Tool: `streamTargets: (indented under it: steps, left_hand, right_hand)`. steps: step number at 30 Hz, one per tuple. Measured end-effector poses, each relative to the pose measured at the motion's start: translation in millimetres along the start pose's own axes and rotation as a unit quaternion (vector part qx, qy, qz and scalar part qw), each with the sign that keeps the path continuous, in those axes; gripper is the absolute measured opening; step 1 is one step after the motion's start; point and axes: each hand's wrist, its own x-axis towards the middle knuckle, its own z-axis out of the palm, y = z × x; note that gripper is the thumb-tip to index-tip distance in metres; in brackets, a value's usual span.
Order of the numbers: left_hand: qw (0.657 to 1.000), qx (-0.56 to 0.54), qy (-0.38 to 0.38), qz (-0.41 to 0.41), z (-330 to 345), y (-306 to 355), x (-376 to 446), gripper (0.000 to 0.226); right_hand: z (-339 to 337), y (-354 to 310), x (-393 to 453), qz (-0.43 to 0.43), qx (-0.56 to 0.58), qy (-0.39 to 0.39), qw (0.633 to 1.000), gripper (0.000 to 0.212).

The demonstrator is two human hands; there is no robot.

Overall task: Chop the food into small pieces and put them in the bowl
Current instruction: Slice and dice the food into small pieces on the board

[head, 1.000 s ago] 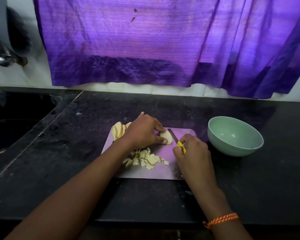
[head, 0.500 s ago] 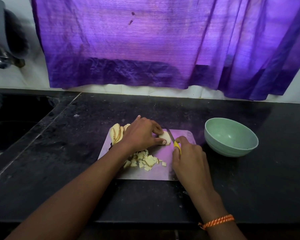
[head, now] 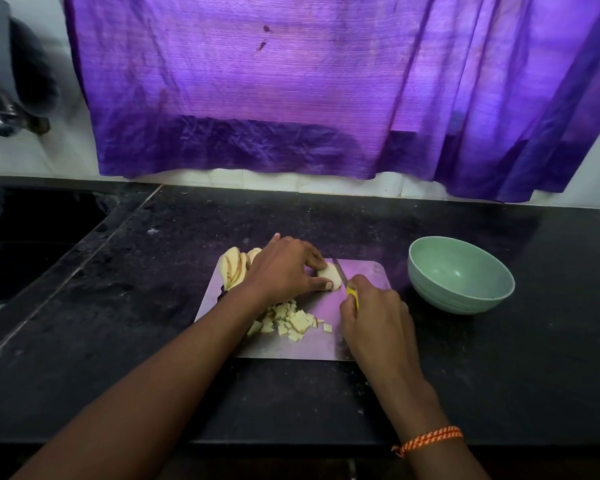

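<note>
A flat, rounded-corner cutting board (head: 362, 273), tinted purple by the light, lies on the black speckled stone counter (head: 153, 306) near the middle of the view. The left hand (head: 284, 270) rests on the board's far half, fingers curled down and thumb pressed against a pale, rounded piece of peeled food (head: 329, 271), pinning it to the board. The right hand (head: 374, 320) is closed in a fist around the yellow handle of a small knife (head: 351, 292); the thin blade points toward 11 o'clock and meets the right-hand edge of the pinned piece. Whether the edge has gone into it cannot be told.

At 9 o'clock from the left hand, a fan of pale yellow slices (head: 234, 266) leans together at the board's far-left corner, partly hidden behind the wrist. At 6 o'clock from that hand, between the two forearms, sits a loose heap of small pale diced cubes (head: 291, 320), with one cube lying just apart on its right.

A round, pale green bowl (head: 461, 275) stands upright on the counter at 3 o'clock from the board, near its right edge but not touching it; nothing shows inside.

An orange braided thread bracelet (head: 426, 439) circles the right wrist. A purple cloth curtain (head: 326, 91) hangs along the wall at 12 o'clock, its hem just above the counter.
</note>
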Motion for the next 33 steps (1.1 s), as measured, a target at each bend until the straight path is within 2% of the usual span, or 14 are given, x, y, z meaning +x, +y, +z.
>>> streamTargets:
  steps: [11,21,26,28,33]
  left_hand:
    - [1.000,0.022,0.012,-0.003,0.4,3.1,-2.2,0.049]
    - [0.997,0.066,0.031,0.000,0.9,3.3,-4.1,0.044]
    - [0.998,0.047,0.031,-0.009,0.0,1.4,-2.5,0.048]
    - [0.998,0.050,0.029,-0.010,0.3,1.5,-2.1,0.049]
    - [0.998,0.052,0.026,-0.012,0.5,1.1,-1.6,0.051]
  right_hand:
    - [-9.9,-2.7,-4.6,-0.017,-0.023,-0.041,0.999,0.028]
    - [-20.3,7.6,-37.5,-0.022,-0.026,-0.009,0.999,0.026]
    - [-20.8,9.8,-29.9,-0.021,-0.001,0.056,0.998,0.023]
    - [-17.7,9.6,-21.5,-0.023,-0.003,0.060,0.998,0.021]
    - [-11.2,2.2,-3.3,-0.032,0.014,0.041,0.999,0.035]
